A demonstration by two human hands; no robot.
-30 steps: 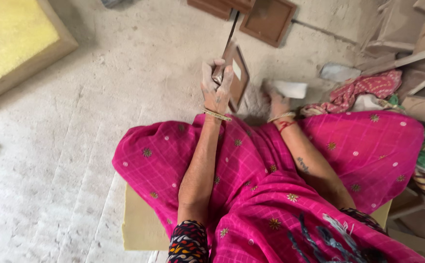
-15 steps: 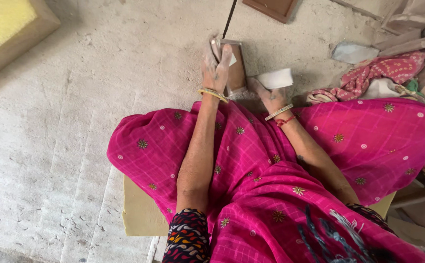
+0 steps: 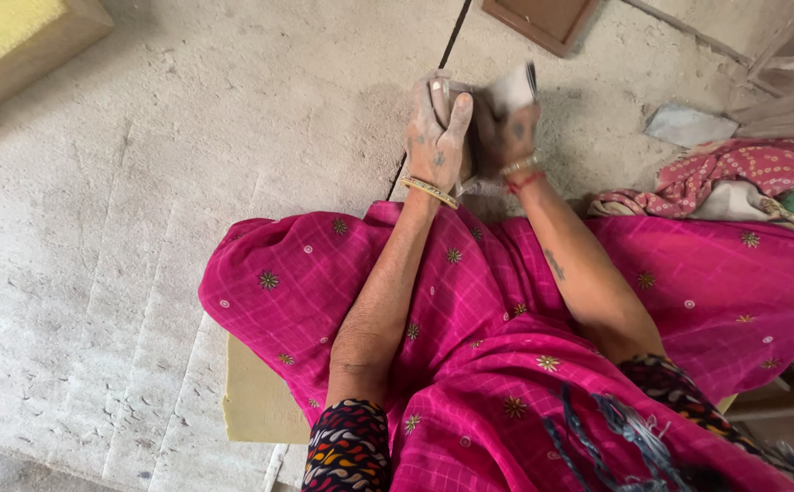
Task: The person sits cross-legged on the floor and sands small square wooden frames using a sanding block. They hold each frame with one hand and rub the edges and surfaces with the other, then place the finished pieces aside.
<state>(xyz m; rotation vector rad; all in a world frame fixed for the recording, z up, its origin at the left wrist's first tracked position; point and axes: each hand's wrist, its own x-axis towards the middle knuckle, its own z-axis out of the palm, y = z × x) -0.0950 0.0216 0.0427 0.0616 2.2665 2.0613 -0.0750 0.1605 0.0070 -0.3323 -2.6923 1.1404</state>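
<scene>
Since the earlier view, the right hand (image 3: 504, 137) has closed in against the left hand (image 3: 437, 137), and both now meet over one small wooden block (image 3: 470, 137), where before they worked slightly apart. Nearest the camera, a pink spotted garment (image 3: 506, 364) covers the knees above a pale foam seat pad (image 3: 256, 401). Beyond it, the left fingers wrap the block and steady it on the concrete floor (image 3: 188, 182). The right fingers are clenched on a light folded piece, probably abrasive paper (image 3: 514, 88), though blur hides its texture. The step in hand appears to be rubbing the block's face; the next stroke calls for a firm left-hand hold. Farther off lie a brown wooden frame (image 3: 543, 18) and crumpled cloths (image 3: 734, 173).
</scene>
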